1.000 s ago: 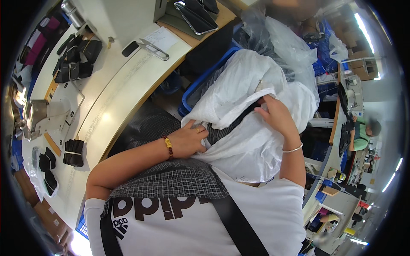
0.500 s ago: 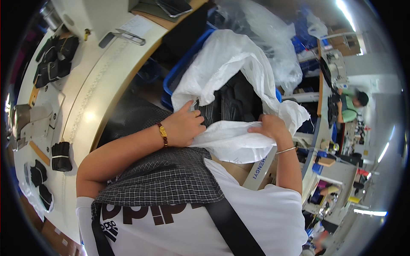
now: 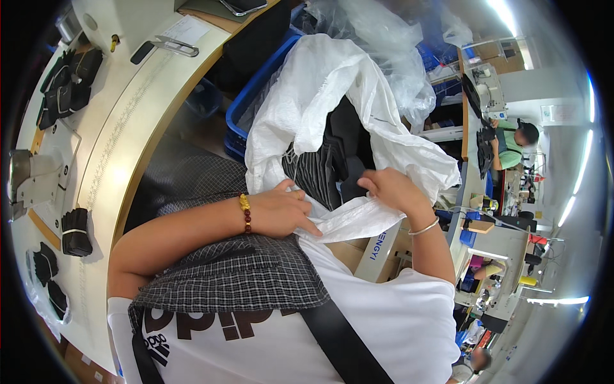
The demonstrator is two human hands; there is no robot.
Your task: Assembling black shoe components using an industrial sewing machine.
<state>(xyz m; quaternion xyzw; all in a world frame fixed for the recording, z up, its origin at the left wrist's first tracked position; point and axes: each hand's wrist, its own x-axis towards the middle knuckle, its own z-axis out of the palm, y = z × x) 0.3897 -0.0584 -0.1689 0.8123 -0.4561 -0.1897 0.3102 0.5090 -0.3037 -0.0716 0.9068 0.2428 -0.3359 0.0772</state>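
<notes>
A white woven sack [image 3: 320, 83] stands mouth-up in front of me. Inside it lie stacked dark fabric pieces [image 3: 313, 173], with a pale cord beside them. At the near left rim, my left hand [image 3: 278, 210] is closed on the sack's edge, its thumb pointing down along the cloth. My right hand [image 3: 396, 192] is over the near right part of the mouth, fingers curled beside the dark pieces. Whatever it may hold is hidden. The near rim passes under that hand. A black checked apron [image 3: 236, 275] covers part of my white shirt.
A blue crate [image 3: 235, 125] stands behind the sack, clear plastic bags [image 3: 384, 51] beyond. The white sewing table [image 3: 96, 275] on my left carries thread snips [image 3: 178, 46], black bundles [image 3: 77, 232] and a sewing machine [image 3: 22, 182]. At right, a person [image 3: 511, 144] sits among workbenches.
The sack's mouth has opened wider, showing more of the dark pieces. My right hand has shifted from gripping the near rim to curling over the opening. My left thumb now points downward.
</notes>
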